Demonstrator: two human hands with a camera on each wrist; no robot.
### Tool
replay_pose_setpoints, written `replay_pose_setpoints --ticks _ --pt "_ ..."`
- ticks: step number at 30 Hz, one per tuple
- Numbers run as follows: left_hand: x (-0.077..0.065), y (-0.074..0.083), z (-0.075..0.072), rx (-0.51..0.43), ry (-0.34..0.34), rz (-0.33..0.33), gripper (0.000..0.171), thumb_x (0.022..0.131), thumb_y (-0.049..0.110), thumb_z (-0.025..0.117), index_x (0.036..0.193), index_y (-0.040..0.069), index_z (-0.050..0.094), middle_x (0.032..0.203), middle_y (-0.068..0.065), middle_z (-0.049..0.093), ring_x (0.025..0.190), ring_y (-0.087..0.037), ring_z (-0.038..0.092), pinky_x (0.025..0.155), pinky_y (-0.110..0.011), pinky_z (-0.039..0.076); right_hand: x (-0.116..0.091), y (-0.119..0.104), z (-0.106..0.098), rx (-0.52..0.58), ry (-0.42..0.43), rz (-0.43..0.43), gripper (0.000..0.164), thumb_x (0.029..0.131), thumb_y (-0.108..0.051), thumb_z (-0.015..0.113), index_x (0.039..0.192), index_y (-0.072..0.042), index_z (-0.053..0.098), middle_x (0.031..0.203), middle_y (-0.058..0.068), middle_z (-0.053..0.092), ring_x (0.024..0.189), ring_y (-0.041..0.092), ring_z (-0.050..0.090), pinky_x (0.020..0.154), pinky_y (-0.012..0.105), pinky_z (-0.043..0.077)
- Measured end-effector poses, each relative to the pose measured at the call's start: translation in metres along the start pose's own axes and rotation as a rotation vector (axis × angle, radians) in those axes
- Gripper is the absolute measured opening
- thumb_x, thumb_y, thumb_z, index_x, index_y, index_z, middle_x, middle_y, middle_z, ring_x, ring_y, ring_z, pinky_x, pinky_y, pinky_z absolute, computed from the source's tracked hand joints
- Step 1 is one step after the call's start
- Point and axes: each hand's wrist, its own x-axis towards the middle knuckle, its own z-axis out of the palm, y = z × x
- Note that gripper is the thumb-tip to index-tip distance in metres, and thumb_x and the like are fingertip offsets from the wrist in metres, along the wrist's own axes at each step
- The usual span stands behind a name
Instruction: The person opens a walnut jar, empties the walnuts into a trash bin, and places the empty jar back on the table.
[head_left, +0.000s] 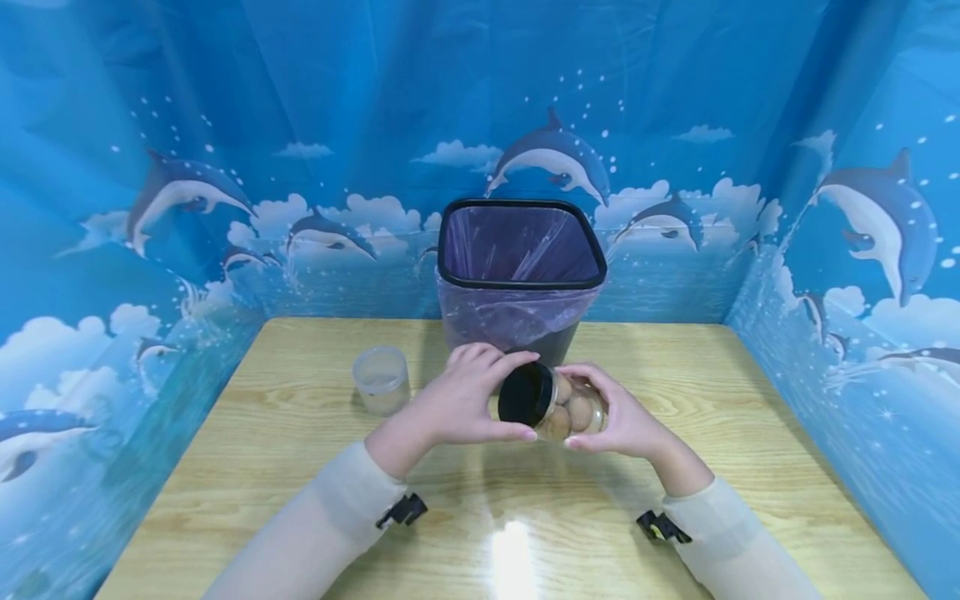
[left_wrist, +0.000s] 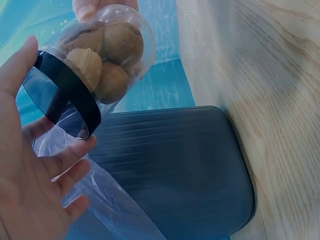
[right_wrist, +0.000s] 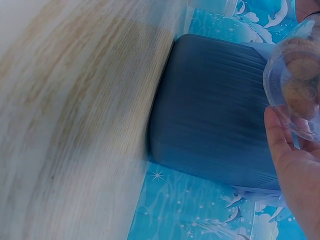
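Above the table, a clear plastic jar (head_left: 579, 410) of brown walnuts (left_wrist: 122, 44) lies tilted on its side, its black lid (head_left: 527, 394) facing left. My left hand (head_left: 472, 400) holds the lid end, with the thumb on one side and fingers on the other. Around the clear base end curl the fingers and thumb of my right hand (head_left: 618, 417). In the left wrist view the lid sits on the jar's mouth. The right wrist view shows only part of the jar, at its right edge.
Just behind the hands stands a dark trash bin (head_left: 551, 337) with a purple liner bag (head_left: 517, 308) folded over its rim. An empty-looking clear container (head_left: 381, 381) stands left of the hands on the wooden table (head_left: 285, 467). Blue dolphin-print curtains (head_left: 360, 100) surround the table's back and sides.
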Motion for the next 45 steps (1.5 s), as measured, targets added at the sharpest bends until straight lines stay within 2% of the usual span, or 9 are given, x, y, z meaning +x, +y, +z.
replay_pose_setpoints --ticks 11,19,22,26,29,32,37,45 --pt "0.0022 0.0011 0.0015 -0.010 0.012 -0.039 0.094 0.078 0.075 0.066 0.152 0.024 0.040 0.129 -0.003 0.061 0.122 -0.025 0.048 0.108 -0.050 0.032 -0.0001 0.0008 -0.0008 0.016 -0.006 -0.002 0.085 0.072 -0.002 0.088 0.145 -0.013 0.046 0.135 0.007 0.053 0.115 0.017 0.056 0.093 0.025 0.049" --pt "0.0020 -0.0014 0.0025 -0.045 -0.004 -0.070 0.101 0.075 0.075 0.069 0.155 0.026 0.034 0.136 -0.004 0.056 0.128 -0.025 0.044 0.109 -0.051 0.029 0.0009 -0.0018 -0.0010 -0.006 -0.002 -0.013 0.086 0.070 -0.004 0.089 0.144 -0.013 0.047 0.137 0.005 0.054 0.118 0.016 0.054 0.097 0.023 0.046" --pt "0.0000 -0.0033 0.0004 -0.070 0.004 -0.035 0.106 0.072 0.074 0.073 0.158 0.030 0.028 0.147 -0.005 0.045 0.137 -0.027 0.037 0.113 -0.055 0.026 0.0013 -0.0021 -0.0008 -0.006 -0.002 -0.021 0.086 0.070 -0.004 0.089 0.145 -0.012 0.046 0.138 0.005 0.053 0.119 0.016 0.054 0.099 0.022 0.045" --pt "-0.0013 -0.0055 -0.0013 -0.091 0.022 0.077 0.112 0.068 0.069 0.080 0.159 0.032 0.026 0.159 -0.004 0.031 0.144 -0.028 0.029 0.114 -0.058 0.023 0.0015 -0.0019 -0.0008 -0.014 -0.001 -0.020 0.087 0.070 -0.005 0.089 0.145 -0.013 0.046 0.137 0.004 0.053 0.120 0.015 0.053 0.100 0.022 0.043" --pt "-0.0003 -0.0066 -0.0006 -0.090 0.036 0.152 0.109 0.068 0.062 0.084 0.157 0.031 0.030 0.158 -0.004 0.034 0.143 -0.026 0.031 0.113 -0.057 0.025 0.0011 -0.0018 -0.0007 -0.022 0.001 -0.015 0.087 0.069 -0.006 0.090 0.145 -0.013 0.046 0.135 0.005 0.054 0.119 0.015 0.054 0.100 0.022 0.043" --pt "0.0006 -0.0070 -0.0007 -0.083 0.046 0.191 0.105 0.068 0.057 0.087 0.156 0.029 0.035 0.153 -0.004 0.040 0.140 -0.026 0.034 0.112 -0.056 0.027 0.0007 -0.0013 -0.0003 -0.025 0.000 -0.010 0.087 0.070 -0.006 0.090 0.144 -0.013 0.047 0.135 0.005 0.054 0.119 0.015 0.053 0.101 0.021 0.042" --pt "0.0012 -0.0066 -0.0019 -0.066 0.034 0.196 0.100 0.070 0.056 0.087 0.154 0.027 0.039 0.145 -0.004 0.047 0.137 -0.026 0.037 0.111 -0.054 0.029 -0.0001 0.0000 -0.0001 -0.025 -0.007 -0.009 0.087 0.070 -0.006 0.090 0.145 -0.013 0.046 0.136 0.005 0.053 0.120 0.015 0.052 0.102 0.021 0.040" --pt "0.0009 -0.0053 -0.0024 -0.073 -0.007 0.128 0.098 0.073 0.061 0.082 0.154 0.027 0.038 0.146 -0.007 0.047 0.139 -0.027 0.036 0.114 -0.054 0.026 -0.0003 0.0014 0.0007 -0.024 -0.011 -0.010 0.085 0.071 -0.006 0.089 0.145 -0.014 0.047 0.138 0.004 0.052 0.121 0.016 0.053 0.100 0.022 0.043"
